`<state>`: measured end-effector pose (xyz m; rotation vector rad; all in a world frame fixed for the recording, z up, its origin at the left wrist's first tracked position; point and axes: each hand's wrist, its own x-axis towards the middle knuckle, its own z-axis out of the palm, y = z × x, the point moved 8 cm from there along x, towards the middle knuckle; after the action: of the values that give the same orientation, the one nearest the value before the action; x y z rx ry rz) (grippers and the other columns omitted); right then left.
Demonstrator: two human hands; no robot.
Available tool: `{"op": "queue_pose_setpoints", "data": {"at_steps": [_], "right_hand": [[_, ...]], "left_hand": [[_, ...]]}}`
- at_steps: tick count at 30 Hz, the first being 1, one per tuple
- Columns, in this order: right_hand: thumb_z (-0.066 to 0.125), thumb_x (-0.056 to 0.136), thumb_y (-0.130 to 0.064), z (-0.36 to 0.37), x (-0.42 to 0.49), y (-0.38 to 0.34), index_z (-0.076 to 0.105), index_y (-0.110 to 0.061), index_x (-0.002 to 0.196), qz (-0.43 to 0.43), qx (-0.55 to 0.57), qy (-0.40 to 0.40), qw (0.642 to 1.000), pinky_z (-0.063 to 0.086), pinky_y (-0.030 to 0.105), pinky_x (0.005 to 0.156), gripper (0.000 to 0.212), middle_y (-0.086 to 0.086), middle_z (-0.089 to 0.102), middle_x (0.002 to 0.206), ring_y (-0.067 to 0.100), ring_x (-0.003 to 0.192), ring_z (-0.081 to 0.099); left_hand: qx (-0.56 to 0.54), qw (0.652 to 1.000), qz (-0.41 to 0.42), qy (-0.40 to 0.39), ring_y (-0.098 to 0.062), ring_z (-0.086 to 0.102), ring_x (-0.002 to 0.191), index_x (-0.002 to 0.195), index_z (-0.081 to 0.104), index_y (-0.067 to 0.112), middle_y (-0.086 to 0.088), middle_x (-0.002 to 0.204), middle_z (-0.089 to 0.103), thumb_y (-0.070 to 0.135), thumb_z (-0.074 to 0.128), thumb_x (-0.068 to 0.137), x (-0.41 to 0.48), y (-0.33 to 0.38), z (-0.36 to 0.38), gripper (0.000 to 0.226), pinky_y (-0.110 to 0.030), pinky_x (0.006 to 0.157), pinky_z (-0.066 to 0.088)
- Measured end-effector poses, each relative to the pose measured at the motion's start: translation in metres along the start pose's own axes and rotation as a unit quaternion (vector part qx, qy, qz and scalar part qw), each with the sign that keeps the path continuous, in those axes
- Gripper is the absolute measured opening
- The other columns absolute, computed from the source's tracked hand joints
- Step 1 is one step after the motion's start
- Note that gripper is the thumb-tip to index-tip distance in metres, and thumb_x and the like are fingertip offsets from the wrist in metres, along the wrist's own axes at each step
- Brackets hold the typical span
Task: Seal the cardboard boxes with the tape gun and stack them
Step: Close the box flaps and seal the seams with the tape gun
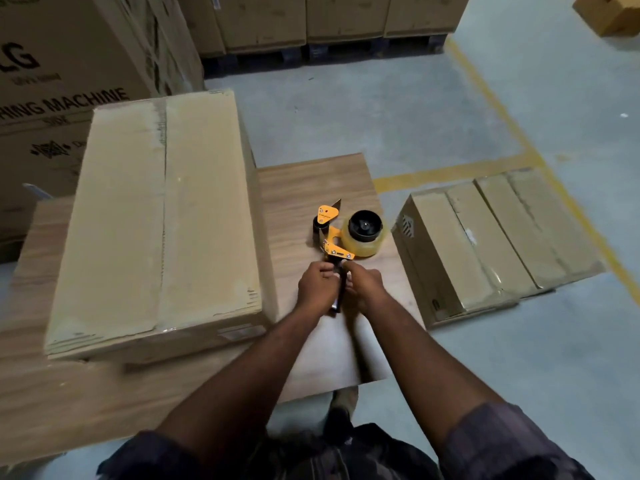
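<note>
Tape gun [341, 237] rests on its side on the wooden counter [311, 181], close to the counter's right edge, with its black handle pointing back toward the person. Both hands are clamped on that handle: the left grip [317, 284] curls round it from the left and the right grip [367, 284] from the right, fingers nearly meeting over it.

Just beyond the handle, the yellow frame and the clear tape roll [363, 239] lie on the wood, blade end pointing away. Left of the tape gun, a strip of bare counter separates it from a large taped cardboard box [162, 216], which covers most of the counter on that side. Right of the tape gun, past the counter edge, taped boxes [491, 244] sit low on the floor [381, 116], near the counter's corner.

Beyond the tape gun, the counter's far edge gives onto open grey floor marked by a yellow line [485, 95]. Farther off stand cartons on pallets [346, 15], and far left of the gun a printed washing-machine carton [52, 64].
</note>
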<state>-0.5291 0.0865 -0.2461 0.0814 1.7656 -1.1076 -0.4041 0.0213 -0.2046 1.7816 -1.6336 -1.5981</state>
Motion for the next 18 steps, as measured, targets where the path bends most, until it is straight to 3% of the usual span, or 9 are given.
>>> {"op": "queue_pose_setpoints", "data": {"at_steps": [2, 5, 9, 11, 13, 15, 18], "right_hand": [[0.073, 0.091, -0.026, 0.011, 0.005, 0.003, 0.064, -0.005, 0.094, 0.049, 0.032, -0.038, 0.998, 0.045, 0.02, 0.046, 0.023, 0.01, 0.063, 0.077, 0.018, 0.063, 0.061], [0.068, 0.093, -0.04, 0.035, 0.008, 0.005, 0.067, -0.008, 0.112, 0.095, 0.105, -0.111, 0.984, 0.055, 0.024, 0.056, 0.037, 0.013, 0.068, 0.091, 0.025, 0.073, 0.068], [0.088, 0.045, -0.069, 0.045, 0.079, 0.039, 0.07, -0.01, 0.119, 0.089, 0.036, -0.103, 0.99, 0.061, 0.04, 0.069, 0.096, 0.013, 0.074, 0.106, 0.031, 0.087, 0.075], [0.083, 0.053, -0.069, 0.039, 0.053, 0.02, 0.073, -0.009, 0.106, 0.07, 0.013, -0.074, 0.995, 0.062, 0.044, 0.074, 0.082, 0.014, 0.075, 0.099, 0.032, 0.086, 0.074], [0.075, 0.069, -0.07, 0.026, 0.021, -0.002, 0.074, -0.009, 0.091, 0.044, -0.045, -0.024, 0.998, 0.062, 0.045, 0.079, 0.065, 0.012, 0.075, 0.088, 0.031, 0.082, 0.073], [0.068, 0.075, -0.073, 0.016, 0.017, -0.007, 0.074, -0.011, 0.089, 0.032, -0.076, 0.001, 0.997, 0.061, 0.044, 0.083, 0.064, 0.01, 0.074, 0.089, 0.03, 0.085, 0.072], [0.066, 0.077, -0.073, 0.011, 0.01, -0.026, 0.072, -0.014, 0.089, -0.002, -0.095, 0.019, 0.995, 0.058, 0.043, 0.089, 0.06, 0.007, 0.071, 0.093, 0.029, 0.093, 0.069]], "left_hand": [[0.007, 0.999, -0.042, 0.016, -0.021, 0.064, 0.109, 0.114, 0.066, 0.016, -0.003, 0.115, 0.07, 0.016, 0.063, 0.091, 0.011, -0.012, 0.005, 0.024, -0.028, 0.091, 0.048], [-0.01, 0.997, -0.073, 0.02, -0.018, 0.064, 0.102, 0.109, 0.067, 0.018, 0.0, 0.108, 0.07, 0.017, 0.064, 0.089, 0.018, -0.021, 0.01, 0.02, -0.028, 0.089, 0.05], [-0.012, 0.995, -0.095, -0.015, -0.021, 0.069, 0.093, 0.095, 0.07, 0.021, -0.002, 0.101, 0.073, 0.027, 0.061, 0.082, 0.031, -0.037, 0.023, 0.017, -0.035, 0.086, 0.056], [-0.032, 0.994, -0.1, -0.025, -0.019, 0.064, 0.068, 0.081, 0.066, 0.017, -0.006, 0.08, 0.068, 0.019, 0.055, 0.09, 0.024, -0.027, 0.025, 0.015, -0.027, 0.064, 0.052], [-0.061, 0.993, -0.095, -0.042, -0.012, 0.044, 0.044, 0.067, 0.056, 0.016, -0.006, 0.059, 0.049, 0.008, 0.044, 0.095, 0.01, -0.006, 0.025, 0.032, -0.019, 0.045, 0.035], [-0.068, 0.992, -0.09, -0.062, -0.014, 0.036, 0.038, 0.068, 0.056, 0.015, -0.004, 0.049, 0.043, 0.013, 0.043, 0.091, 0.0, 0.01, 0.028, 0.027, -0.02, 0.044, 0.028], [-0.067, 0.995, -0.055, -0.042, -0.019, 0.054, 0.054, 0.073, 0.066, 0.016, -0.007, 0.064, 0.063, 0.009, 0.046, 0.09, -0.005, 0.033, 0.022, 0.027, -0.024, 0.053, 0.039]]}}
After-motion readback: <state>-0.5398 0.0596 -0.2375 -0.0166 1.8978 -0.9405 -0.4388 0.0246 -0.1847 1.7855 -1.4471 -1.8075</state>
